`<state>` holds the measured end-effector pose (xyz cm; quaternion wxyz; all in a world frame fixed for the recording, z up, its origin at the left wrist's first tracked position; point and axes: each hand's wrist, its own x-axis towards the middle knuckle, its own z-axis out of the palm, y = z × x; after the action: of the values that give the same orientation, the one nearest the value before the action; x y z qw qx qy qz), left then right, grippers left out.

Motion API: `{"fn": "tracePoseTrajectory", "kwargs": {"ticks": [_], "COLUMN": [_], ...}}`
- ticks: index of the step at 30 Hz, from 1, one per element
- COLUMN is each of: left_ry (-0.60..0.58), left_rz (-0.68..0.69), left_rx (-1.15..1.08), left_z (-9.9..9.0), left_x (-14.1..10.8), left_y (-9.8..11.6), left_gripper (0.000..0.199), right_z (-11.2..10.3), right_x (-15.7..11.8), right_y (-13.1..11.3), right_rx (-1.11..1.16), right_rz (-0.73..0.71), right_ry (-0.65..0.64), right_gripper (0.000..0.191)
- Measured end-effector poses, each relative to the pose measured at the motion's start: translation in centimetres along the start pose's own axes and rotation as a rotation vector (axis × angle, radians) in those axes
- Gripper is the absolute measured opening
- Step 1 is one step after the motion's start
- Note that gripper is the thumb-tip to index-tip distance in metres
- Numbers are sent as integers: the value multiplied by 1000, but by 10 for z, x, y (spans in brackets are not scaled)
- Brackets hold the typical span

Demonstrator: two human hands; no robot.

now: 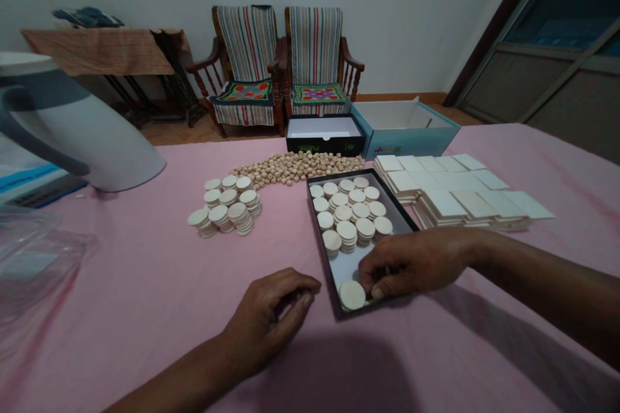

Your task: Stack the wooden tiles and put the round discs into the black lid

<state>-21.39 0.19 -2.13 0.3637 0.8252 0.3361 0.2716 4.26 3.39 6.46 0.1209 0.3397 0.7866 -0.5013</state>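
Observation:
My right hand [411,262] reaches into a shallow black-rimmed box [340,305], its fingers curled down by the near end. What they grip, if anything, is hidden behind the fingers. Just left of those fingertips lies a pale round wooden disc [352,295]. Rows of stacked wooden discs [346,231] fill the far part of the box. My left hand [274,313] rests on the pink tablecloth, left of the box, with loosely bent fingers, a gap before the thumb, and nothing held. More disc stacks [227,206] stand on the cloth left of the box.
Small wooden cubes [295,168] are heaped behind the box. Stacked pale square tiles [450,190] stand at right. A black box [325,135] and a blue box [411,132] are at the back. A large jug [82,122] and clear plastic packaging [36,264] occupy the left.

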Motion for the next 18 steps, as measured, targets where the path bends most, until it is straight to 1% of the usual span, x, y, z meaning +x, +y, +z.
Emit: {"fn": "tracePoseTrajectory", "kwargs": {"ticks": [4,8,10,18], "left_ry": [-5,-6,-4,3], "left_rz": [-1,15,9,26], "left_rx": [2,-3,2,4], "left_z": [0,-1,0,0], "left_x": [-1,-1,-1,0], "left_y": [0,0,0,-1], "left_gripper": [20,20,20,19], "right_z": [0,2,2,-1], "right_x": [1,4,4,2], "right_y": [2,5,5,4], "right_rx": [26,-29,-38,89], "right_rz": [14,-76,-96,43], "right_ry": [-19,-36,-32,-74], "right_gripper": [16,19,19,13]}}
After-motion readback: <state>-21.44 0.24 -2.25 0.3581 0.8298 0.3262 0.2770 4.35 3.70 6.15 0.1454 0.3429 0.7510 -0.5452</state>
